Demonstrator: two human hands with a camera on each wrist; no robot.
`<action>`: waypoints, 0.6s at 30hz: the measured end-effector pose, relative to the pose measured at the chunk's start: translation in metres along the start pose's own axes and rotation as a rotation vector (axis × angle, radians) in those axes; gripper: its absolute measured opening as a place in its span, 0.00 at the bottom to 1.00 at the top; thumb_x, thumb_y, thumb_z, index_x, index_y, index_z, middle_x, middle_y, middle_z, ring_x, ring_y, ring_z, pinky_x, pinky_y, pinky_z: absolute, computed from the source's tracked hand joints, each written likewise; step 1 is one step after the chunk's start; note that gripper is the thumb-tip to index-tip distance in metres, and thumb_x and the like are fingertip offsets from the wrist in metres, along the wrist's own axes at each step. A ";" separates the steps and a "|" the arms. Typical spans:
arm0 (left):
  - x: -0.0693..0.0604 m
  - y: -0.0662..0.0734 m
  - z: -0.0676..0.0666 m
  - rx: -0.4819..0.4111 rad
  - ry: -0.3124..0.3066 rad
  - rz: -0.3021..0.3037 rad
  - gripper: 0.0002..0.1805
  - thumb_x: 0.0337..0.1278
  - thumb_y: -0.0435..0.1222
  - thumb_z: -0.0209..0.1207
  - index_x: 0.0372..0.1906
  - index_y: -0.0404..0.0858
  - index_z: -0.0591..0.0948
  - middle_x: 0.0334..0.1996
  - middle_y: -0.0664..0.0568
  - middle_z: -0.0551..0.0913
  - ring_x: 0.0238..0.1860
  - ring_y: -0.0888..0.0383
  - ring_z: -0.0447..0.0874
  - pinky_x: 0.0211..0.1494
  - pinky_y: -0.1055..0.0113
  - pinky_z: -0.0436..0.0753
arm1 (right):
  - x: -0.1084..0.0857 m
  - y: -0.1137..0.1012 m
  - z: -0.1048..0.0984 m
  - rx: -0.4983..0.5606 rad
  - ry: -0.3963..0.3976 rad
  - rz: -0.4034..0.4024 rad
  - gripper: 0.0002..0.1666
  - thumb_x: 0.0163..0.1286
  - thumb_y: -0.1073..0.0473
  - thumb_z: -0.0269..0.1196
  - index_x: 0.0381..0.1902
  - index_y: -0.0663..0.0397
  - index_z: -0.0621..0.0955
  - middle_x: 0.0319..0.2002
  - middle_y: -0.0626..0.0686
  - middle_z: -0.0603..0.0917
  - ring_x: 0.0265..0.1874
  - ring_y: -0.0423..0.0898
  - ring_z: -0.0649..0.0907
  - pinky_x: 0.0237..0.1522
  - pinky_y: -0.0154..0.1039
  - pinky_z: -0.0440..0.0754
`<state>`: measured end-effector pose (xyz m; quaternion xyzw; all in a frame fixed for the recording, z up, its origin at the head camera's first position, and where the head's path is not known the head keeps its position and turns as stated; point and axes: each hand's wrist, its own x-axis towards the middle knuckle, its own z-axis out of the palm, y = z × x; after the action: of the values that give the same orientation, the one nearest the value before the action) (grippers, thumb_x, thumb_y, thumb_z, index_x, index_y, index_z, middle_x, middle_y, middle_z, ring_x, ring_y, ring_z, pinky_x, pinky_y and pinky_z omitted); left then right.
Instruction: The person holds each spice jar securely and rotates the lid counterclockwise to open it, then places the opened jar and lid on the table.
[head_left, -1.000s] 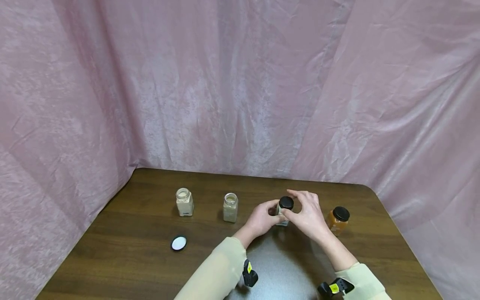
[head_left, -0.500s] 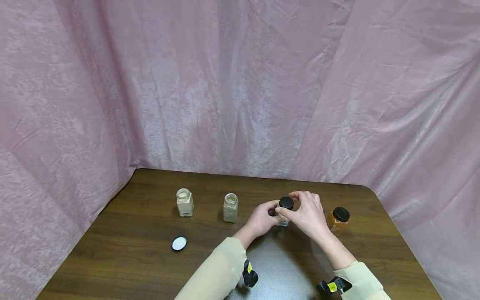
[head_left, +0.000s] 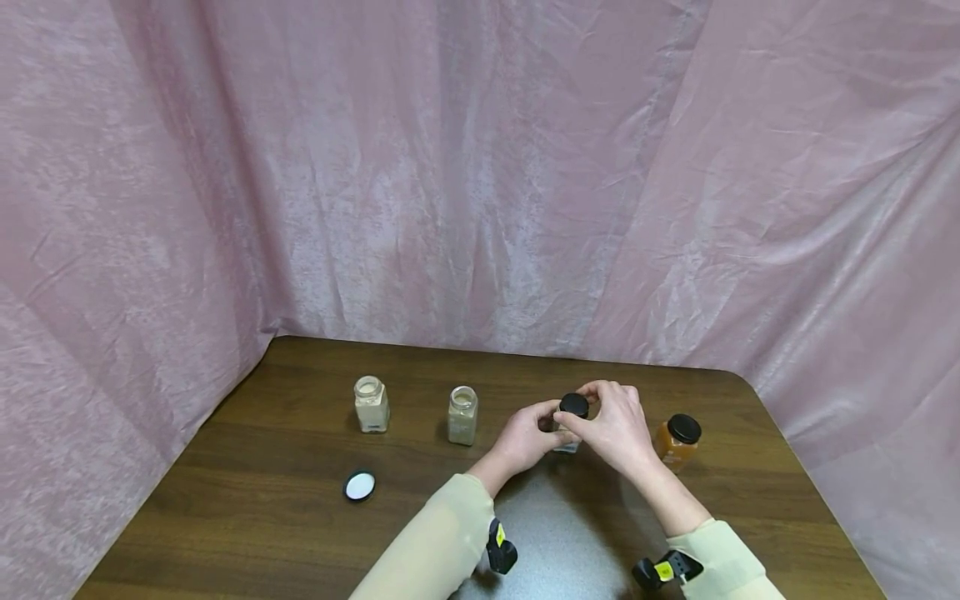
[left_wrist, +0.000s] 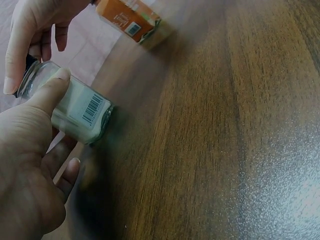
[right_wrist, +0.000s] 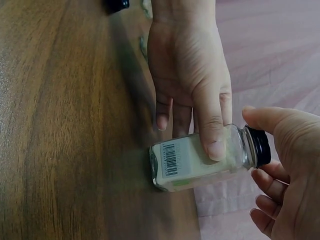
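Right of center on a wooden table (head_left: 262,533), a left hand (head_left: 522,439) grips an upright glass jar (right_wrist: 192,167) while the right hand (head_left: 618,427) clasps its black lid (head_left: 574,406); an orange jar (head_left: 675,452) stands farther right.

Held jar (right_wrist: 195,171) partly covered by left hand (right_wrist: 189,75); print on label (right_wrist: 172,159) too small to read. Left wrist view: lid (left_wrist: 31,62) mostly hidden behind right hand (left_wrist: 37,21), orange jar (left_wrist: 124,18) cut off by top edge.
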<state>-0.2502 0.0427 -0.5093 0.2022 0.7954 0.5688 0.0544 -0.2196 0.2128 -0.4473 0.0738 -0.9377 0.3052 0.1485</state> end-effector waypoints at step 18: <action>-0.002 0.002 -0.001 0.016 0.004 0.005 0.25 0.57 0.44 0.74 0.60 0.47 0.84 0.46 0.60 0.86 0.47 0.61 0.83 0.50 0.66 0.79 | -0.003 -0.004 -0.003 0.022 -0.003 -0.069 0.25 0.58 0.52 0.75 0.51 0.55 0.85 0.46 0.55 0.84 0.53 0.59 0.72 0.51 0.53 0.70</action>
<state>-0.2485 0.0418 -0.5073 0.2033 0.7995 0.5631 0.0498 -0.2152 0.2120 -0.4435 0.1081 -0.9314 0.3102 0.1568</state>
